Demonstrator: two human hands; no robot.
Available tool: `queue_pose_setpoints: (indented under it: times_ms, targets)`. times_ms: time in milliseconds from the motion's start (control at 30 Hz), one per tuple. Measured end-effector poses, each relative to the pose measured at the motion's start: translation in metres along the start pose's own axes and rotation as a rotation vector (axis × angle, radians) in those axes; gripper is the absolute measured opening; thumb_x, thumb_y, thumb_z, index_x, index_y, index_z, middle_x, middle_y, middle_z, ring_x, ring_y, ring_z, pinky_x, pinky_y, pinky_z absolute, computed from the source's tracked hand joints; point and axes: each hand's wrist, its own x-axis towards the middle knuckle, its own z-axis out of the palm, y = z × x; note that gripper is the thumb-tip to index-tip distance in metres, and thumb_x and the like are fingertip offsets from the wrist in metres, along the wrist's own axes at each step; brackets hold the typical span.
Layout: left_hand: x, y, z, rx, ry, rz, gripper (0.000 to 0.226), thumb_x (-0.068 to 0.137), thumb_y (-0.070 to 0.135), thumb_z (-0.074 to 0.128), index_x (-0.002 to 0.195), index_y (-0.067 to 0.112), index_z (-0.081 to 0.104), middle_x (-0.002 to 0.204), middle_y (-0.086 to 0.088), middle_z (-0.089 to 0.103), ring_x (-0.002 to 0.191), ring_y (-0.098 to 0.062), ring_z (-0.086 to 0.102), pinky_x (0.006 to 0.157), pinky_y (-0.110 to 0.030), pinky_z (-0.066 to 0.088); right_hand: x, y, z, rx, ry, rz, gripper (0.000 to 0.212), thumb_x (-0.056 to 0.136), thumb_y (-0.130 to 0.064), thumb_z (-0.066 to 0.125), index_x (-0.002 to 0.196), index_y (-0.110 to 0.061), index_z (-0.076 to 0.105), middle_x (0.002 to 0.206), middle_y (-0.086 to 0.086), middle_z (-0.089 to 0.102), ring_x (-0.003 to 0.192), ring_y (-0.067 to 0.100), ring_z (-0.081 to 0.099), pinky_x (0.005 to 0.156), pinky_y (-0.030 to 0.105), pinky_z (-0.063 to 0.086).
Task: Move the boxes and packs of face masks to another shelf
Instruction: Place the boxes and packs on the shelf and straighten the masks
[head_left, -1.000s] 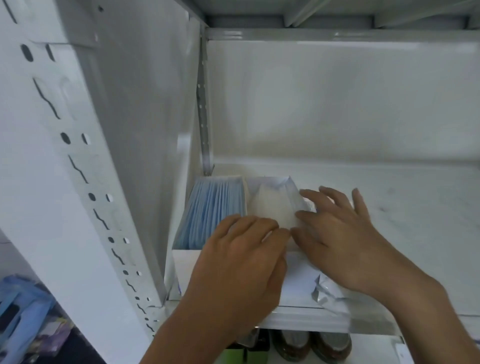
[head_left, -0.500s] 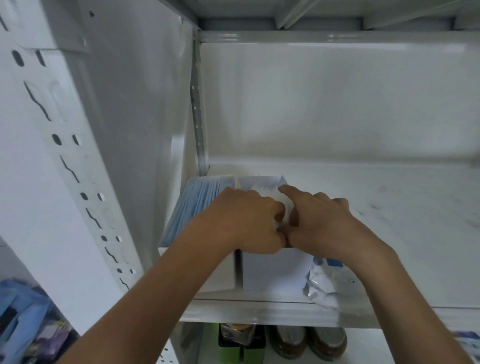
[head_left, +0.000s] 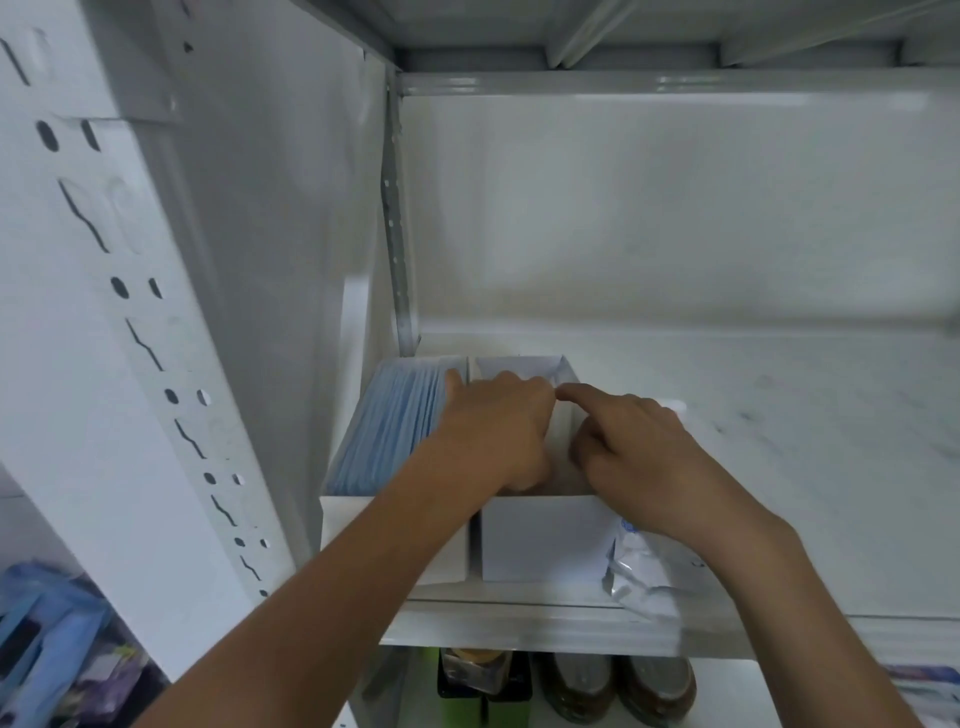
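Left hand (head_left: 493, 431) and right hand (head_left: 631, 441) both inside the right box (head_left: 540, 535) – fingers curled, grasp indiscernible – beside box of blue masks (head_left: 389, 421).

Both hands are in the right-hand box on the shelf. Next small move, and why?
Probably press the contents down flat, then draw both hands out. The left hand and right hand reach into the open right box, which sits on the shelf beside the box of blue masks. What they touch inside is hidden. A foil pack lies loose at its right.
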Motion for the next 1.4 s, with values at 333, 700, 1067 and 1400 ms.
queue_pose_setpoints:
  times_ms: [333, 700, 1067, 1400]
  targets:
    - [-0.039, -0.006, 0.010, 0.009, 0.273, -0.057, 0.029, 0.095, 0.040, 0.052, 0.119, 0.023, 0.049, 0.105, -0.002, 0.061, 0.109, -0.027, 0.061, 0.120, -0.066, 0.010, -0.004, -0.006, 0.002, -0.295, 0.057, -0.036, 0.057, 0.088, -0.063, 0.043, 0.138, -0.037, 0.050, 0.094, -0.018, 0.068, 0.117, 0.015, 0.039, 0.086, 0.033, 0.013]
    - [-0.048, -0.035, 0.024, -0.029, 0.308, 0.264, 0.018, 0.098, 0.020, 0.042, 0.100, 0.023, 0.059, 0.107, 0.004, 0.062, 0.103, -0.014, 0.057, 0.110, -0.035, 0.033, -0.004, -0.040, -0.007, -0.064, -0.148, -0.082, 0.017, 0.094, -0.026, 0.050, 0.082, -0.015, 0.055, 0.080, 0.006, 0.060, 0.075, 0.029, 0.059, 0.071, 0.049, 0.053]
    - [-0.060, -0.037, 0.023, -0.149, 0.419, 0.168, 0.021, 0.092, 0.012, 0.060, 0.111, 0.010, 0.067, 0.100, -0.006, 0.073, 0.092, -0.025, 0.068, 0.087, -0.035, 0.050, -0.001, -0.045, 0.008, 0.144, -0.061, 0.008, 0.034, 0.092, -0.032, 0.051, 0.125, -0.024, 0.048, 0.092, 0.002, 0.068, 0.084, 0.022, 0.066, 0.077, 0.047, 0.058]
    - [-0.058, -0.043, 0.029, -0.092, 0.402, 0.195, 0.031, 0.101, 0.025, 0.041, 0.118, 0.019, 0.066, 0.118, 0.004, 0.068, 0.109, -0.015, 0.059, 0.102, -0.028, 0.042, 0.013, -0.033, -0.010, 0.033, 0.127, 0.044, 0.045, 0.083, -0.019, 0.059, 0.127, -0.028, 0.061, 0.067, -0.006, 0.064, 0.079, 0.012, 0.058, 0.068, 0.031, 0.051]
